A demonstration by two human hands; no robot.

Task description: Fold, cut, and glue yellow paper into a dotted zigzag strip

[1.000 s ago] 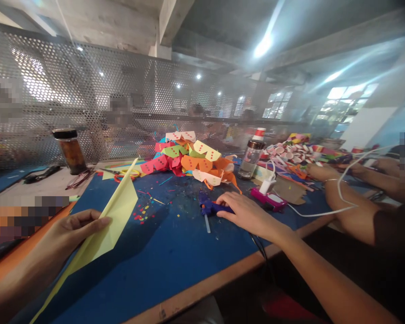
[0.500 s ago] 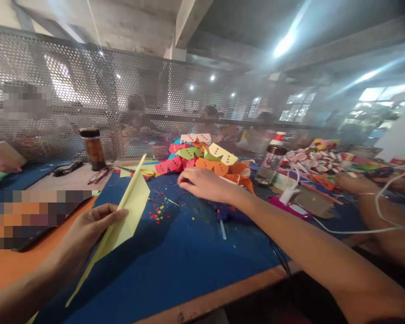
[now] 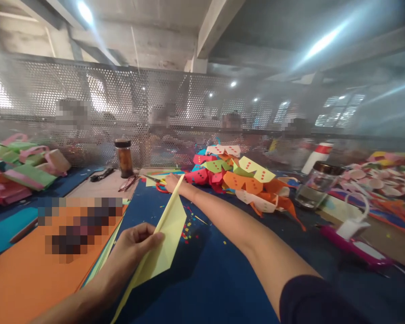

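In my left hand [image 3: 140,240] a folded pale yellow paper sheet [image 3: 171,234] is pinched between thumb and fingers, tilted above the blue table surface. Stretched across to the back of the table, my right hand [image 3: 174,183] has its closed fingers at the red and yellow handles of a pair of scissors [image 3: 159,182]. The scissors lie with their dark blades toward the left. The tip of the yellow sheet stands just in front of my right wrist. Small coloured paper bits [image 3: 188,230] are scattered under the sheet.
A heap of coloured cut-paper shapes [image 3: 246,180] with dots stands at the back middle. Dark-lidded bottles stand left [image 3: 123,158] and right [image 3: 313,184]. A magenta item [image 3: 353,247] with a white plug lies right. Orange sheets [image 3: 23,288] lie left, before a perforated metal screen [image 3: 175,90].
My right hand has moved left from the front of the paper heap to the scissors. My left hand still holds the yellow sheet. The view has turned left.
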